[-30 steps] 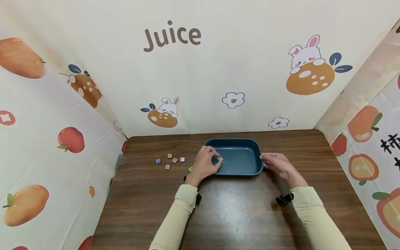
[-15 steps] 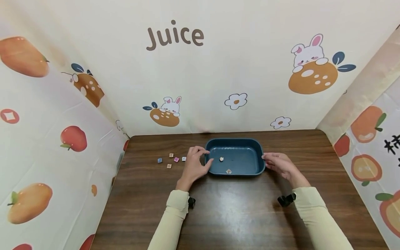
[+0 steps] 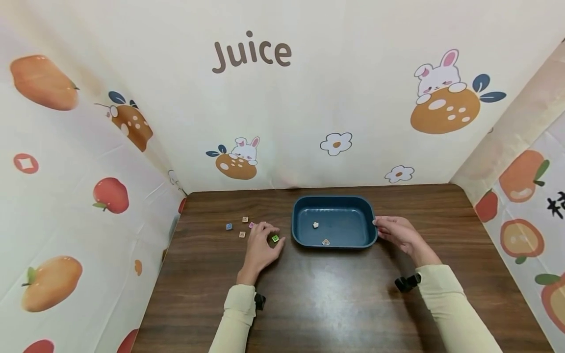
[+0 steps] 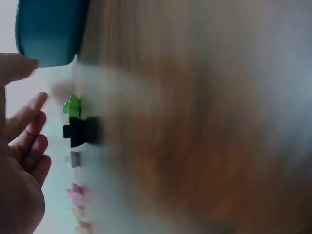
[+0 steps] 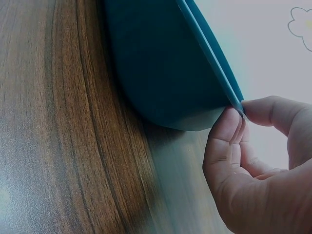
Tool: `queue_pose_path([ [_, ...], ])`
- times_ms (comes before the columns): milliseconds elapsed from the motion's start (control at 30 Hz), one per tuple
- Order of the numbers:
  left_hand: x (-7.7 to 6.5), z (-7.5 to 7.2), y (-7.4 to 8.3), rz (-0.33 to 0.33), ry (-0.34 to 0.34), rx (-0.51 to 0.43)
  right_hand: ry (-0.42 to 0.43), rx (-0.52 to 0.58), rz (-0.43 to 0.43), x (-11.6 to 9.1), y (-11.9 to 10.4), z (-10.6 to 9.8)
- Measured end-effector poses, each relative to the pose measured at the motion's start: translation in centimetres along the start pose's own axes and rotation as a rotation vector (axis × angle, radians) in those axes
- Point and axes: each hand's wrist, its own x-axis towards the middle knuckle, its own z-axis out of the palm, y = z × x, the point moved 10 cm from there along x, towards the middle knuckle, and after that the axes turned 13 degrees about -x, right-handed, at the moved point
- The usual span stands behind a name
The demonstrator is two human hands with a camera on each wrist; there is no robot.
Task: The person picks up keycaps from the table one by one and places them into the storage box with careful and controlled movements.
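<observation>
My left hand (image 3: 258, 252) is over the table left of the tray, thumb and fingers spread apart around a small green square piece (image 3: 275, 239) without gripping it. In the left wrist view, the green piece (image 4: 73, 106) shows a stub on one face, and a black piece (image 4: 76, 132) sits beside it. My right hand (image 3: 401, 238) pinches the right end of the blue tray (image 3: 348, 226) by its rim, as the right wrist view confirms at the tray's edge (image 5: 214, 63). Inside the tray lie a whitish piece (image 3: 315, 225) and a tan-edged piece (image 3: 325, 242).
Further left on the wooden table (image 3: 326, 299) are a blue piece (image 3: 229, 226), two tan ones, the upper (image 3: 245, 219) and the lower (image 3: 242, 235), and a pink piece (image 3: 251, 225) partly behind my left fingers. A printed cloth (image 3: 287, 108) hangs behind the table.
My left hand has let go of a small piece inside the tray, then moved left and down to the green piece. The right hand keeps its pinch on the tray rim.
</observation>
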Motion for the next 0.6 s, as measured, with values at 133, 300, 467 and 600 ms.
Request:
queue_pose_path([
  [133, -0.5, 0.4, -0.7, -0.03, -0.018, 0.002, 0.011, -0.003, -0.012, -0.2, 0.0, -0.3],
  [300, -1.0, 0.4, -1.5, -0.056, -0.019, 0.0, 0.007, -0.012, -0.008, -0.3, 0.1, -0.2],
  [467, -1.4, 0.1, -2.2, -0.077, -0.011, -0.004, -0.01, -0.019, -0.004, 0.0, 0.1, -0.1],
  [600, -1.7, -0.1, -2.6, -0.097, -0.02, -0.017, -0.013, -0.005, 0.005, 0.2, 0.1, 0.1],
])
